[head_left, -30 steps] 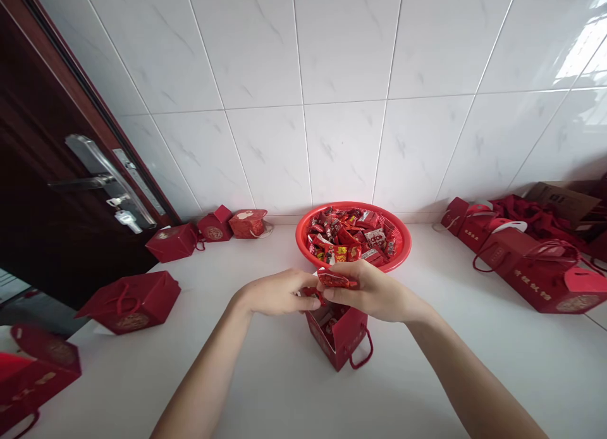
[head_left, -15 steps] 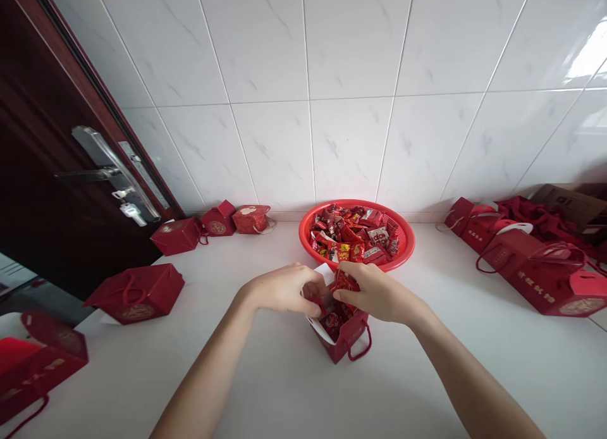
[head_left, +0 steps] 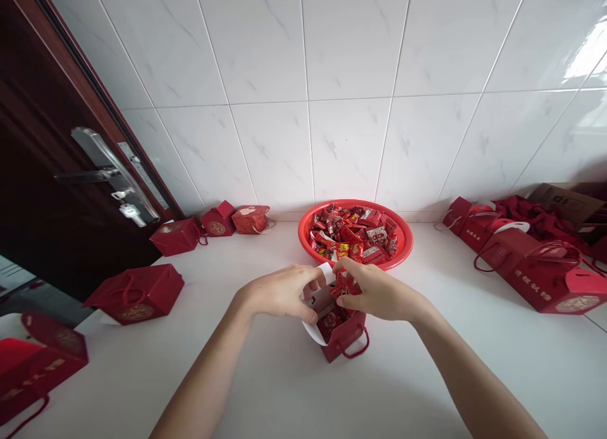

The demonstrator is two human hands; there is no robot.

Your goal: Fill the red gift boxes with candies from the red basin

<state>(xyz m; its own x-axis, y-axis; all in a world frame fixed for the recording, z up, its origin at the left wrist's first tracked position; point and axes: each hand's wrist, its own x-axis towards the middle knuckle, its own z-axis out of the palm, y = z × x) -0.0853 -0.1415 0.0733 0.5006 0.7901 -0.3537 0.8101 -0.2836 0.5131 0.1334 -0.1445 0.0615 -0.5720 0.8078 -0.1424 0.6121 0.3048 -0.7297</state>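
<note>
A small red gift box (head_left: pixel 342 336) with a cord handle stands open on the white surface, with red wrapped sweets inside. At its left side, my left hand (head_left: pixel 287 292) curves over the edge, thumb and fingers apart, touching a white inner flap. On the other side, my right hand (head_left: pixel 374 290) pinches a red wrapped packet (head_left: pixel 340 286) over the box opening. Just behind, a red plastic basket (head_left: pixel 406 240) holds many red wrapped sweets.
Red gift boxes (head_left: pixel 137 295) stand on the left, with smaller ones along the wall. More red boxes (head_left: pixel 535 271) and a cardboard box (head_left: pixel 564 202) are on the right. A dark door (head_left: pixel 42 142) with a metal handle is at far left.
My left fingers have spread a little and show no red item between them. The box has tilted and turned slightly, showing more of its inside. My right hand remains over it.
</note>
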